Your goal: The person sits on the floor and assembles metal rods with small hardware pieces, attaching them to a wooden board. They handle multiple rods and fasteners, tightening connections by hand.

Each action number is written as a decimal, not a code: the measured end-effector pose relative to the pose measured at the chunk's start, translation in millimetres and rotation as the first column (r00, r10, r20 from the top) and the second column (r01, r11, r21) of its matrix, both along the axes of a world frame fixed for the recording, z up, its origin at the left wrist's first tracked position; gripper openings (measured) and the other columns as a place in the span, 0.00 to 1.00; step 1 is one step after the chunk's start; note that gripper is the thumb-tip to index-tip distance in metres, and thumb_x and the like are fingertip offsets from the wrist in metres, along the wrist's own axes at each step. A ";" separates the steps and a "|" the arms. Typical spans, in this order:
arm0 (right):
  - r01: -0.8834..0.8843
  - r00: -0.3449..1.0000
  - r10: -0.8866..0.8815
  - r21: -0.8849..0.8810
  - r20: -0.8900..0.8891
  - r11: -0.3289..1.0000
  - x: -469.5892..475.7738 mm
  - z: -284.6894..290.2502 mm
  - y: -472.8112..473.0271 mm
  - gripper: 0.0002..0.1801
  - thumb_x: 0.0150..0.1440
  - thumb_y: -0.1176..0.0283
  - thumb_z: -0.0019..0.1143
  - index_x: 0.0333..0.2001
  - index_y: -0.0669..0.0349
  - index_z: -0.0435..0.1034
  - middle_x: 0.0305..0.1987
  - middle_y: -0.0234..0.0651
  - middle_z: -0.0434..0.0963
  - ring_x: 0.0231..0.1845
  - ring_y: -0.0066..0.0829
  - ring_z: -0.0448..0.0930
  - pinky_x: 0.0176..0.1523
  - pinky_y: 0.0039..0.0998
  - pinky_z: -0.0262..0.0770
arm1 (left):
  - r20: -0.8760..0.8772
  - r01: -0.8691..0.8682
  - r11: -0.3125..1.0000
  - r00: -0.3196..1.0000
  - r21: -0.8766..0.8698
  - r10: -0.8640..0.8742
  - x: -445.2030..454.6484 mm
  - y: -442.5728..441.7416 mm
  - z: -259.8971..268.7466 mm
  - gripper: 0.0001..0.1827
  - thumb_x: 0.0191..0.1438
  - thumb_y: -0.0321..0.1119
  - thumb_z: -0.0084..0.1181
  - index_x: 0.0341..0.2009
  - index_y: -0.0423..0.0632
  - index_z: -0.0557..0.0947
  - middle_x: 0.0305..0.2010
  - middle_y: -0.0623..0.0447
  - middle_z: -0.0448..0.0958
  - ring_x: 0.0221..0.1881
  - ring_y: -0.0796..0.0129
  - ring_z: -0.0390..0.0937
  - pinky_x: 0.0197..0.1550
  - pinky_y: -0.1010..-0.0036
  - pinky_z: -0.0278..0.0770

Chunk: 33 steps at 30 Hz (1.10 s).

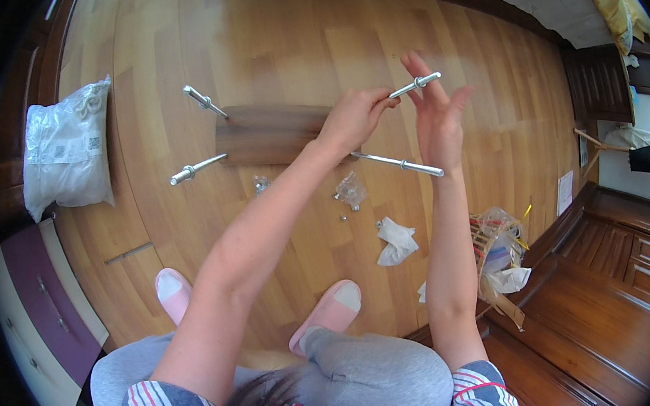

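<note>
A dark wood-grain board [272,132] lies near the floor, with upright metal rods at its corners. My left hand [355,116] pinches the far right rod [416,85] partway along its length. My right hand [439,114] is beside that rod's upper end, its fingers spread; whether they touch the rod is unclear. A near right rod [400,164] rises below my hands, its tip in front of my right wrist. At the board's left end stand a far rod [206,102] and a near rod [197,169]. Each rod has a ring-like collar.
Small plastic bags of hardware [350,190] and loose metal pieces [344,218] lie near the board, with a crumpled white tissue [396,242]. A stuffed plastic package [68,150] is at the left. A basket of rubbish [482,247] stands right of my forearm. Pink slippers [329,313] are on my feet.
</note>
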State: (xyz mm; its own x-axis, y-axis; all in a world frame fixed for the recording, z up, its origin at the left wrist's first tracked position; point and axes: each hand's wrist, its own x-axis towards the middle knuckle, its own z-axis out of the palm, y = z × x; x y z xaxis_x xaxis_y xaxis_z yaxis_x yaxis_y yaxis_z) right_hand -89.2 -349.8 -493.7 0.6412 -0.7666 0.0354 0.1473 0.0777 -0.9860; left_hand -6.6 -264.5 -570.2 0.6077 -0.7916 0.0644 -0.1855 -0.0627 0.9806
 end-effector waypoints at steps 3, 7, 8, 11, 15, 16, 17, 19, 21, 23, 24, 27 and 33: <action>-0.204 0.977 0.176 -0.296 -0.118 0.933 -56.5 -39.0 -65.8 0.47 0.70 0.40 0.09 0.60 0.69 0.69 0.63 0.43 0.74 0.69 0.39 0.66 0.73 0.41 0.52 | 0.058 -0.035 0.996 0.998 -0.083 0.040 1.8 -0.8 -6.8 0.11 0.65 0.32 0.52 0.46 0.42 0.83 0.40 0.46 0.85 0.38 0.56 0.83 0.40 0.68 0.77; -0.087 0.996 0.087 -0.041 0.000 0.995 -6.0 -7.7 -14.0 0.48 0.70 0.40 0.11 0.55 0.72 0.73 0.61 0.45 0.76 0.72 0.37 0.63 0.75 0.43 0.49 | -0.022 -0.001 1.000 1.000 0.016 0.001 0.1 1.5 -2.6 0.11 0.64 0.32 0.52 0.46 0.41 0.83 0.40 0.46 0.85 0.37 0.56 0.83 0.40 0.67 0.77; -0.140 0.990 0.138 -0.083 -0.021 0.987 -6.1 -7.0 -15.1 0.48 0.70 0.40 0.12 0.55 0.72 0.73 0.60 0.45 0.76 0.71 0.38 0.64 0.74 0.43 0.49 | 0.005 -0.001 1.000 1.000 0.004 0.001 1.2 1.4 -1.5 0.11 0.64 0.32 0.52 0.46 0.41 0.83 0.40 0.46 0.85 0.37 0.56 0.83 0.40 0.67 0.77; -0.134 0.991 0.126 -0.258 -0.049 0.957 -32.2 -33.4 -48.9 0.47 0.70 0.39 0.14 0.50 0.70 0.75 0.56 0.48 0.78 0.68 0.40 0.69 0.72 0.43 0.53 | 0.045 -0.013 0.999 0.999 -0.048 0.015 1.4 -0.2 0.1 0.11 0.64 0.32 0.52 0.45 0.41 0.84 0.40 0.46 0.85 0.37 0.56 0.83 0.40 0.66 0.76; 0.099 0.987 -0.123 -0.204 -0.108 0.974 -30.1 -23.2 -45.1 0.46 0.70 0.40 0.14 0.48 0.69 0.76 0.54 0.48 0.79 0.65 0.41 0.71 0.73 0.41 0.53 | 0.010 -0.023 1.000 1.000 0.019 0.022 1.4 2.2 -0.4 0.11 0.64 0.33 0.53 0.46 0.42 0.84 0.40 0.45 0.84 0.38 0.55 0.83 0.41 0.67 0.77; 0.107 0.990 -0.115 -0.101 -0.078 0.989 -10.4 -11.8 -18.4 0.46 0.71 0.41 0.13 0.47 0.69 0.76 0.53 0.47 0.80 0.62 0.41 0.73 0.71 0.42 0.56 | 0.002 -0.005 0.998 1.000 0.067 0.004 0.1 3.5 2.1 0.12 0.64 0.33 0.53 0.46 0.42 0.84 0.40 0.45 0.85 0.39 0.55 0.83 0.42 0.67 0.77; 0.116 0.992 -0.116 -0.004 -0.042 0.993 7.4 -2.5 3.4 0.46 0.71 0.42 0.12 0.46 0.69 0.77 0.51 0.46 0.81 0.59 0.41 0.75 0.69 0.42 0.59 | -0.007 0.000 0.998 1.000 0.064 0.000 -1.8 2.7 2.0 0.12 0.64 0.33 0.53 0.46 0.42 0.84 0.40 0.45 0.85 0.39 0.55 0.83 0.42 0.67 0.77; -0.082 0.996 0.082 0.022 -0.023 0.996 5.6 -2.5 3.8 0.46 0.71 0.42 0.10 0.50 0.69 0.75 0.54 0.47 0.79 0.60 0.42 0.74 0.70 0.42 0.57 | -0.008 -0.001 0.999 1.000 0.053 0.001 2.9 1.0 4.8 0.12 0.64 0.33 0.52 0.47 0.43 0.84 0.41 0.45 0.85 0.40 0.55 0.83 0.42 0.68 0.77; -0.064 0.997 0.055 -0.163 -0.057 0.985 -40.7 -30.7 -50.1 0.46 0.70 0.41 0.09 0.57 0.70 0.70 0.61 0.47 0.75 0.63 0.42 0.72 0.72 0.41 0.54 | -0.006 -0.005 1.000 1.000 0.019 0.005 1.8 1.0 1.0 0.12 0.65 0.33 0.52 0.47 0.43 0.84 0.41 0.45 0.85 0.40 0.55 0.83 0.42 0.68 0.77; -0.039 0.996 0.025 -0.173 -0.081 0.984 -53.7 -39.9 -71.9 0.47 0.69 0.39 0.08 0.63 0.71 0.63 0.60 0.49 0.75 0.66 0.42 0.69 0.73 0.42 0.50 | 0.013 -0.014 1.000 1.000 -0.007 0.014 2.1 -0.2 -0.7 0.12 0.65 0.34 0.52 0.47 0.43 0.84 0.40 0.45 0.85 0.39 0.55 0.83 0.42 0.67 0.77; -0.028 0.996 0.012 -0.181 -0.092 0.983 -58.7 -43.8 -84.0 0.48 0.69 0.39 0.07 0.66 0.71 0.60 0.60 0.50 0.75 0.67 0.42 0.68 0.74 0.42 0.49 | 0.029 -0.019 1.000 0.999 -0.020 0.019 1.8 -1.2 -0.5 0.12 0.65 0.34 0.53 0.47 0.43 0.84 0.40 0.45 0.85 0.39 0.55 0.83 0.42 0.67 0.77; -0.055 0.998 0.055 -0.079 -0.013 0.995 4.9 2.4 -12.7 0.49 0.68 0.38 0.08 0.66 0.71 0.60 0.54 0.51 0.79 0.68 0.42 0.69 0.74 0.42 0.50 | 0.014 -0.031 0.999 0.999 0.011 0.031 -0.2 2.9 -1.3 0.12 0.65 0.34 0.53 0.47 0.43 0.84 0.40 0.46 0.85 0.40 0.55 0.83 0.43 0.67 0.77; -0.273 0.962 0.272 -0.085 -0.029 0.958 -22.4 -2.3 -40.3 0.50 0.66 0.34 0.08 0.70 0.68 0.55 0.60 0.52 0.76 0.70 0.38 0.67 0.76 0.41 0.43 | 0.025 -0.038 0.999 0.999 -0.032 0.039 3.2 1.5 -1.1 0.13 0.65 0.34 0.53 0.47 0.43 0.84 0.40 0.46 0.85 0.40 0.56 0.83 0.42 0.67 0.77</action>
